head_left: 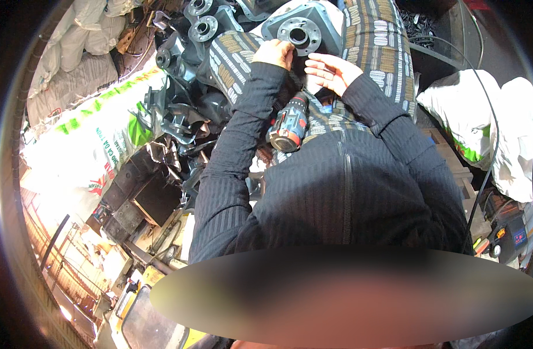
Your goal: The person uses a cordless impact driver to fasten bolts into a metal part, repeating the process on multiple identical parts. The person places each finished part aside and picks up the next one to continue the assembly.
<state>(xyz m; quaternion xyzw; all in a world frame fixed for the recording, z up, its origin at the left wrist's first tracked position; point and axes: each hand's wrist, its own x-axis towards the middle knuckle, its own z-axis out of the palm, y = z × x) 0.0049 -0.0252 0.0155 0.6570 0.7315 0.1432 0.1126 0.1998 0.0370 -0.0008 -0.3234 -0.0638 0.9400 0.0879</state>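
A dark grey metal bracket with a round flange (pixel 314 42) lies between my knees at the far side. Around its central hole, the flange has several small bolt holes. My left hand (pixel 273 54) is closed, its fingertips pinched at the flange's near left rim; whatever they hold is too small to make out. Just below the flange's near right edge, my right hand (pixel 334 74) is open, with fingers stretched toward the left hand and nothing visible in them. A blue, red and black cordless drill (pixel 290 124) rests in my lap, between my forearms, its chuck pointing away from me.
More flanged brackets (pixel 203 28) are heaped to the left of my legs. Farther left lie large white-and-green sacks (pixel 112 125). White bags (pixel 461 110) stand at the right, with a black cable (pixel 494 125) hanging across them. Small dark metal pieces (pixel 416 26) fill a bin at the far right.
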